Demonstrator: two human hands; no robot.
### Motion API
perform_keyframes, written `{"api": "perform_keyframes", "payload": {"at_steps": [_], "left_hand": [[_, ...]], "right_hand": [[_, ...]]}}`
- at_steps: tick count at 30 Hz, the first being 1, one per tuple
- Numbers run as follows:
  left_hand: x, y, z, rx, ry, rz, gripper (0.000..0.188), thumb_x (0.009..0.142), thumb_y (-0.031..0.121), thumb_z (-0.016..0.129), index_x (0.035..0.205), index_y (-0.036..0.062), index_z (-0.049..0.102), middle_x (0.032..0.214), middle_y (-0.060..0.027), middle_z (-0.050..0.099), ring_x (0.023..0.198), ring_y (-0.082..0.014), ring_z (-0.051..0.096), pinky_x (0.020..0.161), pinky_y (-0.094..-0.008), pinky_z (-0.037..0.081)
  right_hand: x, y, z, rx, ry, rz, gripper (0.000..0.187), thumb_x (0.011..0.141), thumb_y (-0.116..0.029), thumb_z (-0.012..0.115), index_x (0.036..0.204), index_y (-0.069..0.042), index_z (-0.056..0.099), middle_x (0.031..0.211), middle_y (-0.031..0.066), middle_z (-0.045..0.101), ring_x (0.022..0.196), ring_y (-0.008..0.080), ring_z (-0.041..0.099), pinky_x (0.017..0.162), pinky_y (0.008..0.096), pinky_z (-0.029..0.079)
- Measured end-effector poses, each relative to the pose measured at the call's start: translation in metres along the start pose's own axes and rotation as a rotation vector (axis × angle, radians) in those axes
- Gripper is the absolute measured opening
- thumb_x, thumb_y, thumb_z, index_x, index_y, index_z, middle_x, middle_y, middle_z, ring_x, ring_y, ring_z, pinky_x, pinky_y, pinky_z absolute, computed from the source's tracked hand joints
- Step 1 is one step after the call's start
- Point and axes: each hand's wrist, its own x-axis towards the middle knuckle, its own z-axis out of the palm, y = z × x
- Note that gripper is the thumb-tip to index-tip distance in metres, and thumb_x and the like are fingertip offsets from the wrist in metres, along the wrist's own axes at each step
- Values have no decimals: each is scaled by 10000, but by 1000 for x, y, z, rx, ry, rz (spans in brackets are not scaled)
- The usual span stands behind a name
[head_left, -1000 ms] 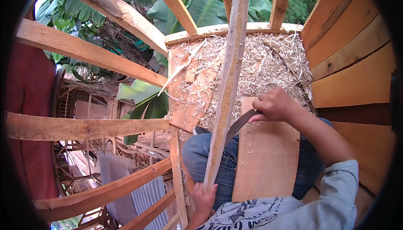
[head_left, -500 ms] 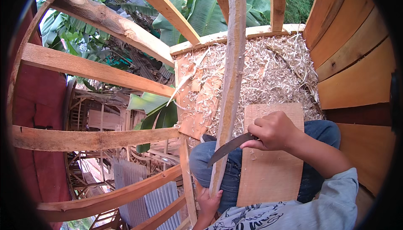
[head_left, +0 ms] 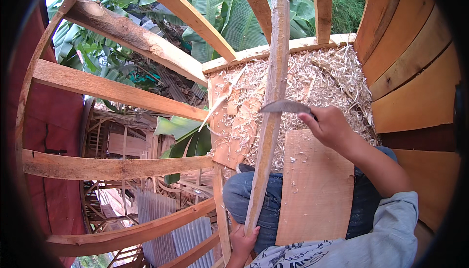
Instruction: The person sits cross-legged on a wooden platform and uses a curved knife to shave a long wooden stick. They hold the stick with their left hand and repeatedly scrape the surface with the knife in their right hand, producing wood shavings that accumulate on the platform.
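Note:
A long, thin wooden pole slants from my lower left up past the far ledge. Its near end sits in my left hand, whose fingers wrap round it beside my knee. In my right hand is a knife with a dark, curved blade. That blade lies across the pole about midway along its length; the handle is mostly hidden in my fist. On my lap rests a flat wooden board with a few small shavings on it.
Curly wood shavings cover the floor ahead. Wooden rails form an open frame at the left, above a lower yard with corrugated sheets. A plank wall stands close on the right. Banana leaves hang beyond the far ledge.
My right hand has moved the knife up along the pole, away from my body, from near my knee to about midway. My left hand keeps its grip on the near end.

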Motion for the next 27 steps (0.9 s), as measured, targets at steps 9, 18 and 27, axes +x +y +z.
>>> {"api": "perform_keyframes", "payload": {"at_steps": [9,18,27], "left_hand": [[0,1,-1,13,-22,11,304,710,274,770,773,1,652,642,-148,591,590,-329,601,545,-386,460],[5,3,-9,55,-75,31,279,706,243,769,798,0,670,670,-148,611,616,-298,615,565,-361,472],[1,-12,-6,126,-64,50,311,676,265,789,766,-3,659,630,-139,579,606,-299,600,552,-366,456]], "right_hand": [[-12,7,15,-27,-20,-9,509,905,-491,488,661,-59,602,520,133,560,477,320,578,465,402,455],[-17,13,22,-9,-55,-224,457,907,-434,516,723,-32,631,522,154,554,481,305,583,464,381,458],[2,26,6,38,39,-364,462,888,-477,531,687,-69,609,480,105,532,441,271,572,427,359,451]]}}
